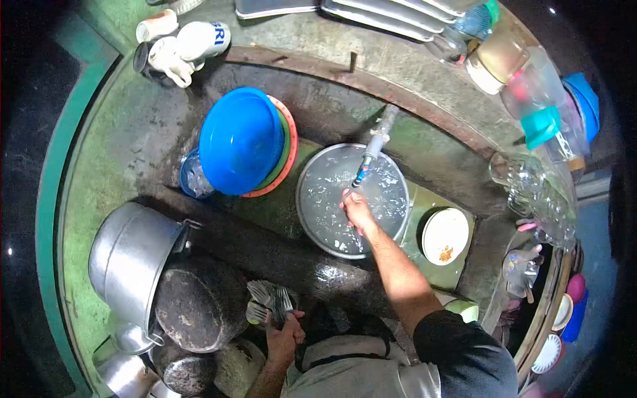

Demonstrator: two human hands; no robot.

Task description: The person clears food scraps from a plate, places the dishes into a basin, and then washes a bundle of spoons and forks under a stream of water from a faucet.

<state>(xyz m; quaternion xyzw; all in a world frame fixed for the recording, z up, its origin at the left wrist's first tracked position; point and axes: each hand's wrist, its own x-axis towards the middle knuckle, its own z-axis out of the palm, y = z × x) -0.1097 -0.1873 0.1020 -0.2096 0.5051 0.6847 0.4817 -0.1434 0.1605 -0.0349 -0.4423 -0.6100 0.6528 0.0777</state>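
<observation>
My left hand [284,336], low in the view, is closed around a bundle of forks [284,302]. Spoons and more cutlery [260,295] lie just beside the bundle. My right hand [358,211] reaches over a large round metal basin [302,219] full of rippling water. Its fingers are curled in just below the mouth of the tap [365,170]; whatever they may hold is too small to make out.
Blue, green and red plastic basins [239,139] lean together on the left. A white plate [446,229] with food scraps stands on the right. Large metal pots [129,255] crowd the lower left. Trays [385,16], mugs [199,41] and glasses [537,192] line the ledge.
</observation>
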